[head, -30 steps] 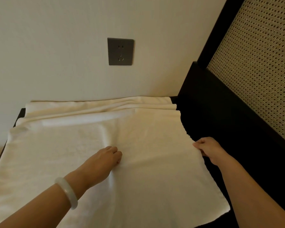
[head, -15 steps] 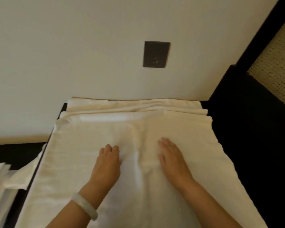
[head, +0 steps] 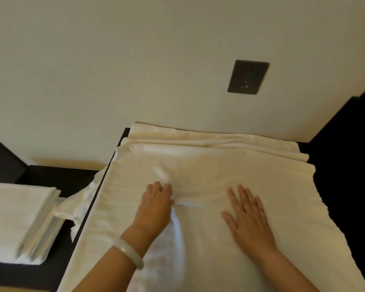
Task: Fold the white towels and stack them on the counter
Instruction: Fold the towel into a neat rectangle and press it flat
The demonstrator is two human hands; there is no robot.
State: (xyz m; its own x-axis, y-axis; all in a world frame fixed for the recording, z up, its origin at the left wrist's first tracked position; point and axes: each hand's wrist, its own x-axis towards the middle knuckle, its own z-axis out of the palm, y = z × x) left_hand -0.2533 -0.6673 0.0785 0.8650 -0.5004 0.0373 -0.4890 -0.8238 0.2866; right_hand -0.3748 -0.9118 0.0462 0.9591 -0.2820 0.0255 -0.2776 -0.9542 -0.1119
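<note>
Nearest us, a pale bracelet (head: 129,252) circles the left wrist. The left hand (head: 154,204) sits on the middle of the white towel (head: 209,165) with its fingers curled down into the cloth, which puckers into creases at the fingertips, as if a fold were pinched there. Beside it, apart, the right hand (head: 249,218) lies flat on the same towel, fingers straight and spread wide.

The towel is spread over a dark-edged top (head: 123,137), with one corner hanging off its left side. To the left, lower down, a stack of folded towels (head: 19,218) rests on the dark counter (head: 55,178), blurred.

Farther on, rumpled folds of cloth lie against the cream wall (head: 135,60), which carries a grey socket plate (head: 248,76); we can read no lettering on it.
</note>
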